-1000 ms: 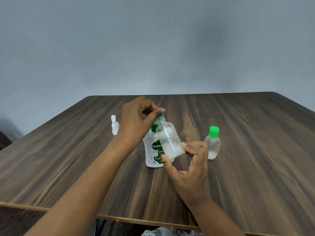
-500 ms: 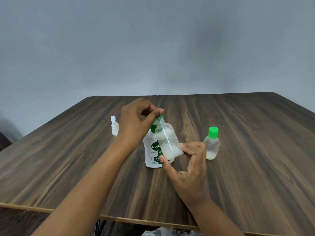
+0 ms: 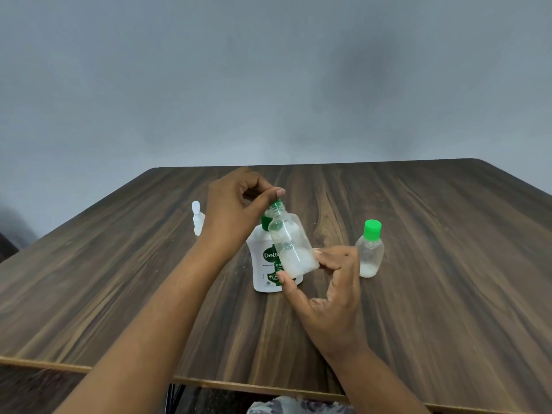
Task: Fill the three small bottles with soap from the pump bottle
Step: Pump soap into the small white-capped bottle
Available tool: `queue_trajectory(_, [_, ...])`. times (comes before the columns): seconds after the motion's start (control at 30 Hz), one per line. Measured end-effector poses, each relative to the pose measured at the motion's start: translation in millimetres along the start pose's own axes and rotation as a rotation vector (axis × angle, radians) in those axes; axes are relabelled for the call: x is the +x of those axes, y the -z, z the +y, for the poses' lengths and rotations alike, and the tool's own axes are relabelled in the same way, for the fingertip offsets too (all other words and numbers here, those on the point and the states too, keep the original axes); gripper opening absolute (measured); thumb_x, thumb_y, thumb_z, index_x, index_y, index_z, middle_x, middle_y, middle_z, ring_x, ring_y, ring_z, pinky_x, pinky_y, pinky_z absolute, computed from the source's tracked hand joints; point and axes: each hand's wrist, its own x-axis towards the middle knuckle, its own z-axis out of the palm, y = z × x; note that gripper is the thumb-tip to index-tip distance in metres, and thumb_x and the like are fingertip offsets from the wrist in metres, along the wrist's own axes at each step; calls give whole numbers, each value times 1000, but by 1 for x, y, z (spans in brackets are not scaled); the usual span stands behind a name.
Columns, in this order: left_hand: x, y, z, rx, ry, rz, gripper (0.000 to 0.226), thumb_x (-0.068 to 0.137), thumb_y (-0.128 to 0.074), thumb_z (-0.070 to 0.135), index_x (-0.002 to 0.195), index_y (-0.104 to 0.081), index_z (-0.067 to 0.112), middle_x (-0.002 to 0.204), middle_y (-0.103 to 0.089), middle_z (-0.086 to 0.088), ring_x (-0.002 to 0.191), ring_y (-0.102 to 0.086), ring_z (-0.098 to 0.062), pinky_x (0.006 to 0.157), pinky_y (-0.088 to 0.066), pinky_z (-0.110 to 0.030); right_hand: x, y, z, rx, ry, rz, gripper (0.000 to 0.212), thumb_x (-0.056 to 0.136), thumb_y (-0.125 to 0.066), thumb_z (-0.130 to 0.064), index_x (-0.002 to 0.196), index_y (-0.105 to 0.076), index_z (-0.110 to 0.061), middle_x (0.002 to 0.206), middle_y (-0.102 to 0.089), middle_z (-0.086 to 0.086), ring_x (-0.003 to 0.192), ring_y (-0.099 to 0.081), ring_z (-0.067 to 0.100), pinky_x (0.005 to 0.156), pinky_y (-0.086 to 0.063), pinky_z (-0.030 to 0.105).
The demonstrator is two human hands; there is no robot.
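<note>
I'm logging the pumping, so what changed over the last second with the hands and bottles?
Nothing visibly changed. The left hand still grips the head of the pump bottle, the right hand still holds the open small bottle tilted toward it, and the green-capped bottle and white bottle stand where they were.

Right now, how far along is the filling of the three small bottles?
Done, apparently: the green-capped bottle stands closed, though soap covers only its bottom. In hand: the right hand tilts the uncapped clear bottle, partly filled, at the Dettol pump bottle, whose head the left hand grips. Left: the small white bottle; its fill cannot be told.
</note>
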Motion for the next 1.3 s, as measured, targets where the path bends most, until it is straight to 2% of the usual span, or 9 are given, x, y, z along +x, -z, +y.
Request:
queue_trajectory(0.1, [-3,-3,-3,-11,7,17,13,77,-74,16,68,-68,9,69,-62,-2,62,-56,0,57,-40,-8,-2,1,0,-2,9,-4,42,83,-68,-41,101,-45,-12,100,-43,-1,94,-43,-2,78,-42,10])
queue_trajectory(0.23, [-3,-1,2,0,0,20,13,77,-74,17,69,-69,8,69,-62,1,63,-56,1,57,-40,-8,-1,0,0,11,13,7,42,77,-71,-33,102,-45,-12,99,-43,-1,96,-42,-7,79,-42,9])
queue_trajectory(0.43, [8,6,8,83,-34,-44,13,77,-74,20,66,-68,18,66,-57,8,65,-55,1,59,-38,-7,1,-1,0,26,-21,2,41,89,-61,-47,104,-45,-13,102,-44,-2,94,-46,-1,73,-46,14])
queue_trajectory(0.67, [-4,-2,-3,-5,5,25,15,78,-74,20,69,-68,9,70,-62,-1,63,-57,0,58,-40,-8,-1,0,0,18,-11,-2,42,87,-63,-46,102,-45,-12,100,-43,-1,89,-48,6,70,-46,17])
queue_trajectory(0.83, [-2,1,4,38,-33,19,14,78,-74,20,70,-70,9,71,-63,2,67,-58,-1,60,-41,-8,-1,-1,0,33,-32,4,42,83,-68,-42,103,-45,-12,101,-43,-3,95,-45,-3,74,-45,14])
queue_trajectory(1.03, [4,6,5,87,-46,-21,13,78,-74,21,68,-69,15,68,-60,8,66,-56,1,60,-39,-8,0,-1,-1,37,-38,1,42,88,-63,-46,103,-45,-11,101,-44,-2,95,-46,-1,76,-44,12])
queue_trajectory(1.17, [-3,0,0,19,-24,13,15,78,-74,19,69,-69,7,69,-63,1,66,-58,-3,60,-43,-11,-1,-1,0,20,-14,-5,43,78,-72,-34,102,-45,-11,99,-43,0,92,-45,1,77,-42,10])
queue_trajectory(1.3, [-5,-1,0,14,-42,29,16,78,-74,19,71,-69,5,69,-63,-1,65,-58,-3,60,-44,-11,-2,1,0,19,-22,-10,43,77,-71,-33,102,-44,-12,100,-43,-1,92,-45,0,77,-42,10])
